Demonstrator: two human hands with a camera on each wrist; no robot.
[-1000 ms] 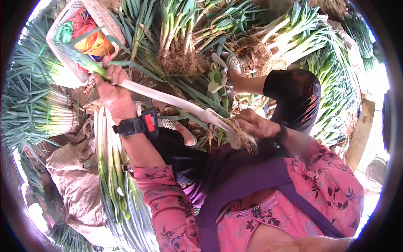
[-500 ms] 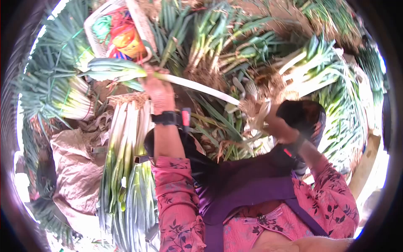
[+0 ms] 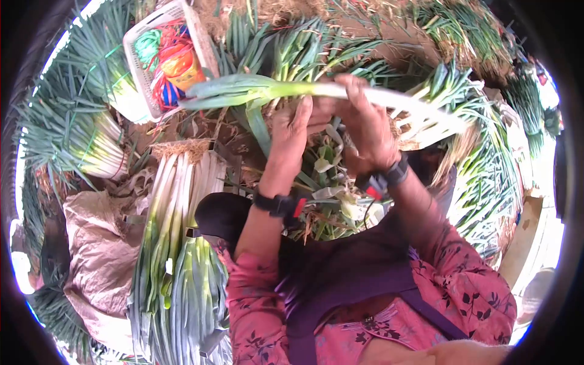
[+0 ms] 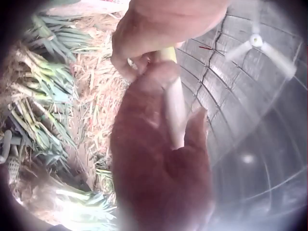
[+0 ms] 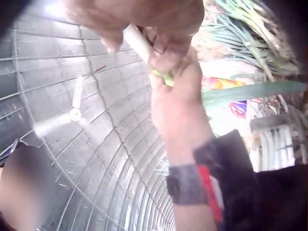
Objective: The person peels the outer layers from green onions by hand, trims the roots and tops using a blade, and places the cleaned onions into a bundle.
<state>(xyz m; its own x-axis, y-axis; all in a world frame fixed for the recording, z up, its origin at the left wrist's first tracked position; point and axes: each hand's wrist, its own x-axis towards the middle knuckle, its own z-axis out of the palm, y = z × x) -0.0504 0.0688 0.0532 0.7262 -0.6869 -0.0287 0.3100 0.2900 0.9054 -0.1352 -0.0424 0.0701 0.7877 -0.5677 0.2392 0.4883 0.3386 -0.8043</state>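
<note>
One long leek point(image 3: 286, 90) lies level across both hands in the head view, its green leaves to the left and its white shank, blurred toward the end, to the right. My left hand point(image 3: 292, 125) grips it near where green turns to white. Close beside it, my right hand point(image 3: 368, 125) holds the white shank. Seen from the left wrist, the fingers of the right hand point(image 4: 154, 139) bend over the shank point(image 4: 175, 108), and the thumb stands off to one side. The right wrist view has the strapped left hand point(image 5: 178, 91) wrapped round the leek.
A white basket point(image 3: 135, 67) of coloured ties stands at the upper left. Below it lies a trimmed leek bundle point(image 3: 176, 243) beside a brown sack point(image 3: 100, 243). More rooted leeks point(image 3: 304, 52) and a pile of leeks point(image 3: 486, 158) surround the person. Loose peelings point(image 3: 328, 213) litter the ground.
The leek has moved right and now lies level. My right hand has left its root end and come up beside the left hand, which has also shifted right.
</note>
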